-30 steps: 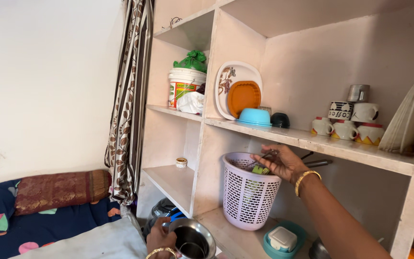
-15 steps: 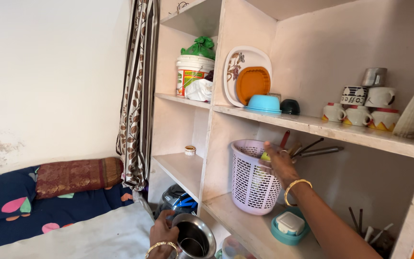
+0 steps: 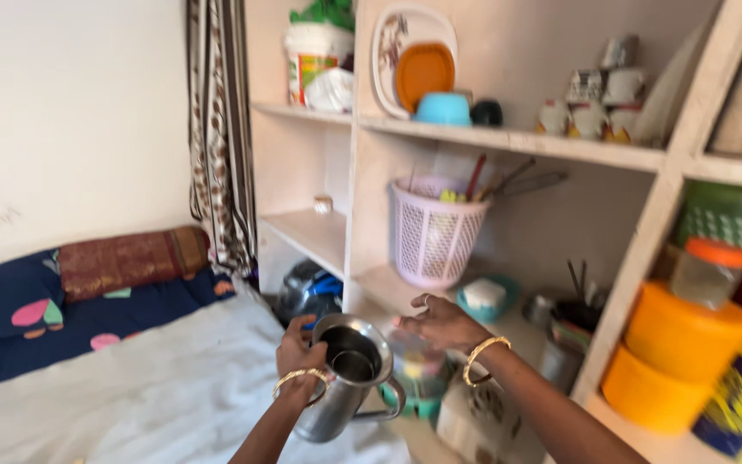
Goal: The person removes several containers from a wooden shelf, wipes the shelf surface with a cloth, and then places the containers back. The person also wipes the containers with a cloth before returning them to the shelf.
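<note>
My left hand (image 3: 301,354) grips a steel jug (image 3: 347,375) by its side, low in the middle of the view, the jug's mouth facing up. My right hand (image 3: 438,322) hovers just right of the jug's rim with fingers spread, holding nothing that I can see. Both wrists wear gold bangles. Behind the hands, a pink perforated basket (image 3: 435,234) full of utensils stands on a shelf of the pale shelving unit (image 3: 508,138).
Cups (image 3: 590,116), a blue bowl (image 3: 444,109), plates and a white bucket (image 3: 313,58) fill the upper shelf. Orange containers (image 3: 680,339) and jars sit at right. A teal lidded box (image 3: 484,297) lies on the lower shelf. A bed with white sheet (image 3: 130,387) and pillows is left.
My right hand left the pink basket and came down beside the jug. The view tilted down and right, showing the containers at right. The jug is raised slightly.
</note>
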